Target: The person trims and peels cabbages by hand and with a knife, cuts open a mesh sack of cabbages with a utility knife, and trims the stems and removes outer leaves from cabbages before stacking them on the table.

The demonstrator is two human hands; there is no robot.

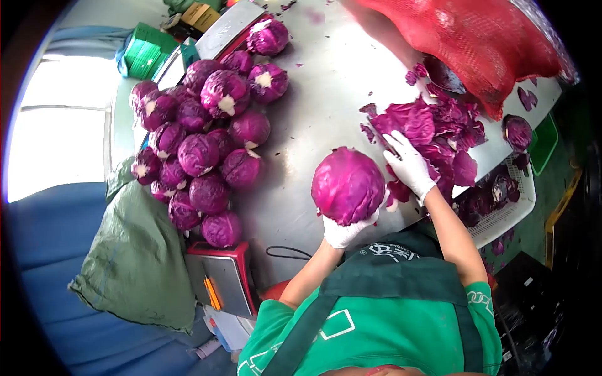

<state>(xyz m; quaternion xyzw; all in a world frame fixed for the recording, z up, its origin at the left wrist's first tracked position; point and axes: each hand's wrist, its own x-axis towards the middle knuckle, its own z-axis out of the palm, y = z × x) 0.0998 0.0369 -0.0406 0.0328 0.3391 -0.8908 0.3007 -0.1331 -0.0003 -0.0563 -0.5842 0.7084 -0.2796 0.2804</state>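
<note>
A large round purple cabbage (pixel 348 185) is held just above the metal table (pixel 295 144), in front of my body. My left hand (pixel 345 233), in a white glove, grips it from below on the near side. To the right, my right hand (pixel 409 164), also gloved in white, lies with fingers spread on the near left part of a heap of loose purple leaves (pixel 411 122). Its fingertips touch the leaves, and its palm faces down. A big pile of whole cabbages (pixel 198 155) with pale cut stems stands on the left side.
A red mesh sack (pixel 464 44) lies at the back right, beside a lone cabbage (pixel 518 132). Below the right edge is a white basket (pixel 523 200) with leaves. At the left are a red-edged scale (pixel 222 282) and a green sack (pixel 135 250).
</note>
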